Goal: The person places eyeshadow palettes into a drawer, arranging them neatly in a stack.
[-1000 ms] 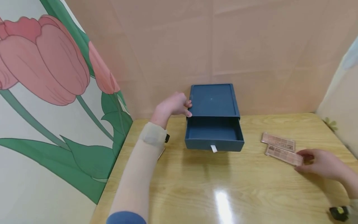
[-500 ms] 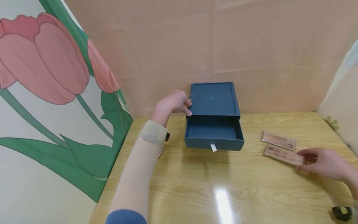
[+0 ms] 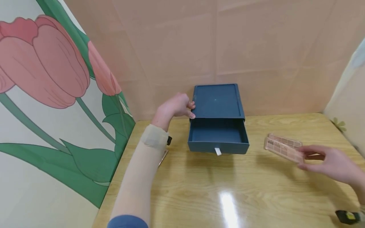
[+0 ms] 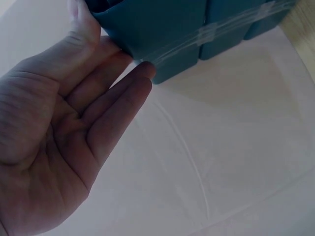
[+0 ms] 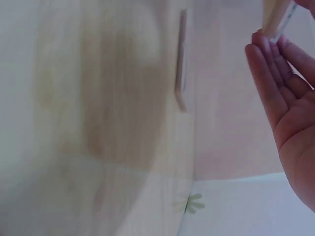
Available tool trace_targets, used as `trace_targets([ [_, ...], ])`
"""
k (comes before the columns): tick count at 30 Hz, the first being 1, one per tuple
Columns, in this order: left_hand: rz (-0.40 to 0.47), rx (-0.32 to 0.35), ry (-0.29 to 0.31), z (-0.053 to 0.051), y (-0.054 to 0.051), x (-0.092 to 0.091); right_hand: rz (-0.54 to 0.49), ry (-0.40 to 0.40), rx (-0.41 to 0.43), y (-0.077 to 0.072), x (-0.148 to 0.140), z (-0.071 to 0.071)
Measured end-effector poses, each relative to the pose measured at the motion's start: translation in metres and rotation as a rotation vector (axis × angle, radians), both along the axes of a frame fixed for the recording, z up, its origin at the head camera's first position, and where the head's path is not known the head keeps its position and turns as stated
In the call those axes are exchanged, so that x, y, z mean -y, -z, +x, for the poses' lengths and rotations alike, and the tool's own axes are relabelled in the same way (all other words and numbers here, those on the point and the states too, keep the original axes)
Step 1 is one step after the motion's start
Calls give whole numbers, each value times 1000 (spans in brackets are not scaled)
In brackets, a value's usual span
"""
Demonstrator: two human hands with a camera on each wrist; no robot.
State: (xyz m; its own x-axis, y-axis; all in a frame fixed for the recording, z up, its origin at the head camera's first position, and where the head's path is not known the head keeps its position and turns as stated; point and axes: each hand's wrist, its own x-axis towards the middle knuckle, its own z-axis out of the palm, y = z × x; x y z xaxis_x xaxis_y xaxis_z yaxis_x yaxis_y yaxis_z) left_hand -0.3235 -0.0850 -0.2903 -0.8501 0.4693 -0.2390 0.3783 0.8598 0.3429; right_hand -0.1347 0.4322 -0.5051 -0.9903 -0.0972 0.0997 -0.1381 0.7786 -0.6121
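Observation:
A dark blue drawer box stands against the back wall, its drawer pulled out and bare inside. At the box's left front edge, my left hand holds on with thumb and fingers; the left wrist view shows the fingertips at the box's side wall. My right hand pinches one end of a flat pinkish eyeshadow palette, raised off the table and tilted. Behind it lies a second palette, partly covered in the head view. Only a corner of the held palette enters the right wrist view.
The wooden table meets a pinkish cloth wall at the back. On the left is a tulip-painted panel. A thin flat object lies beside my left forearm, mostly hidden. A white tab hangs from the drawer front.
My right hand has lifted the nearer palette off the table and shifted it slightly up and left, over the second palette. My left hand stays at the drawer box.

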Motion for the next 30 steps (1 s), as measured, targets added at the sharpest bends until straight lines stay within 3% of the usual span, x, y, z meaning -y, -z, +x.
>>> trace_targets([
  [12, -2, 20, 0, 1, -2, 2, -220, -11, -120, -38, 33, -7],
  [15, -1, 26, 0, 1, -1, 3, -232, -19, -141, -49, 43, -11],
  [23, 6, 35, 0, 0, 0, 4, -265, -130, -188, -79, 70, -19],
  [30, 17, 47, 1, 1, 2, 3, -179, -150, -150, -96, 102, -21],
])
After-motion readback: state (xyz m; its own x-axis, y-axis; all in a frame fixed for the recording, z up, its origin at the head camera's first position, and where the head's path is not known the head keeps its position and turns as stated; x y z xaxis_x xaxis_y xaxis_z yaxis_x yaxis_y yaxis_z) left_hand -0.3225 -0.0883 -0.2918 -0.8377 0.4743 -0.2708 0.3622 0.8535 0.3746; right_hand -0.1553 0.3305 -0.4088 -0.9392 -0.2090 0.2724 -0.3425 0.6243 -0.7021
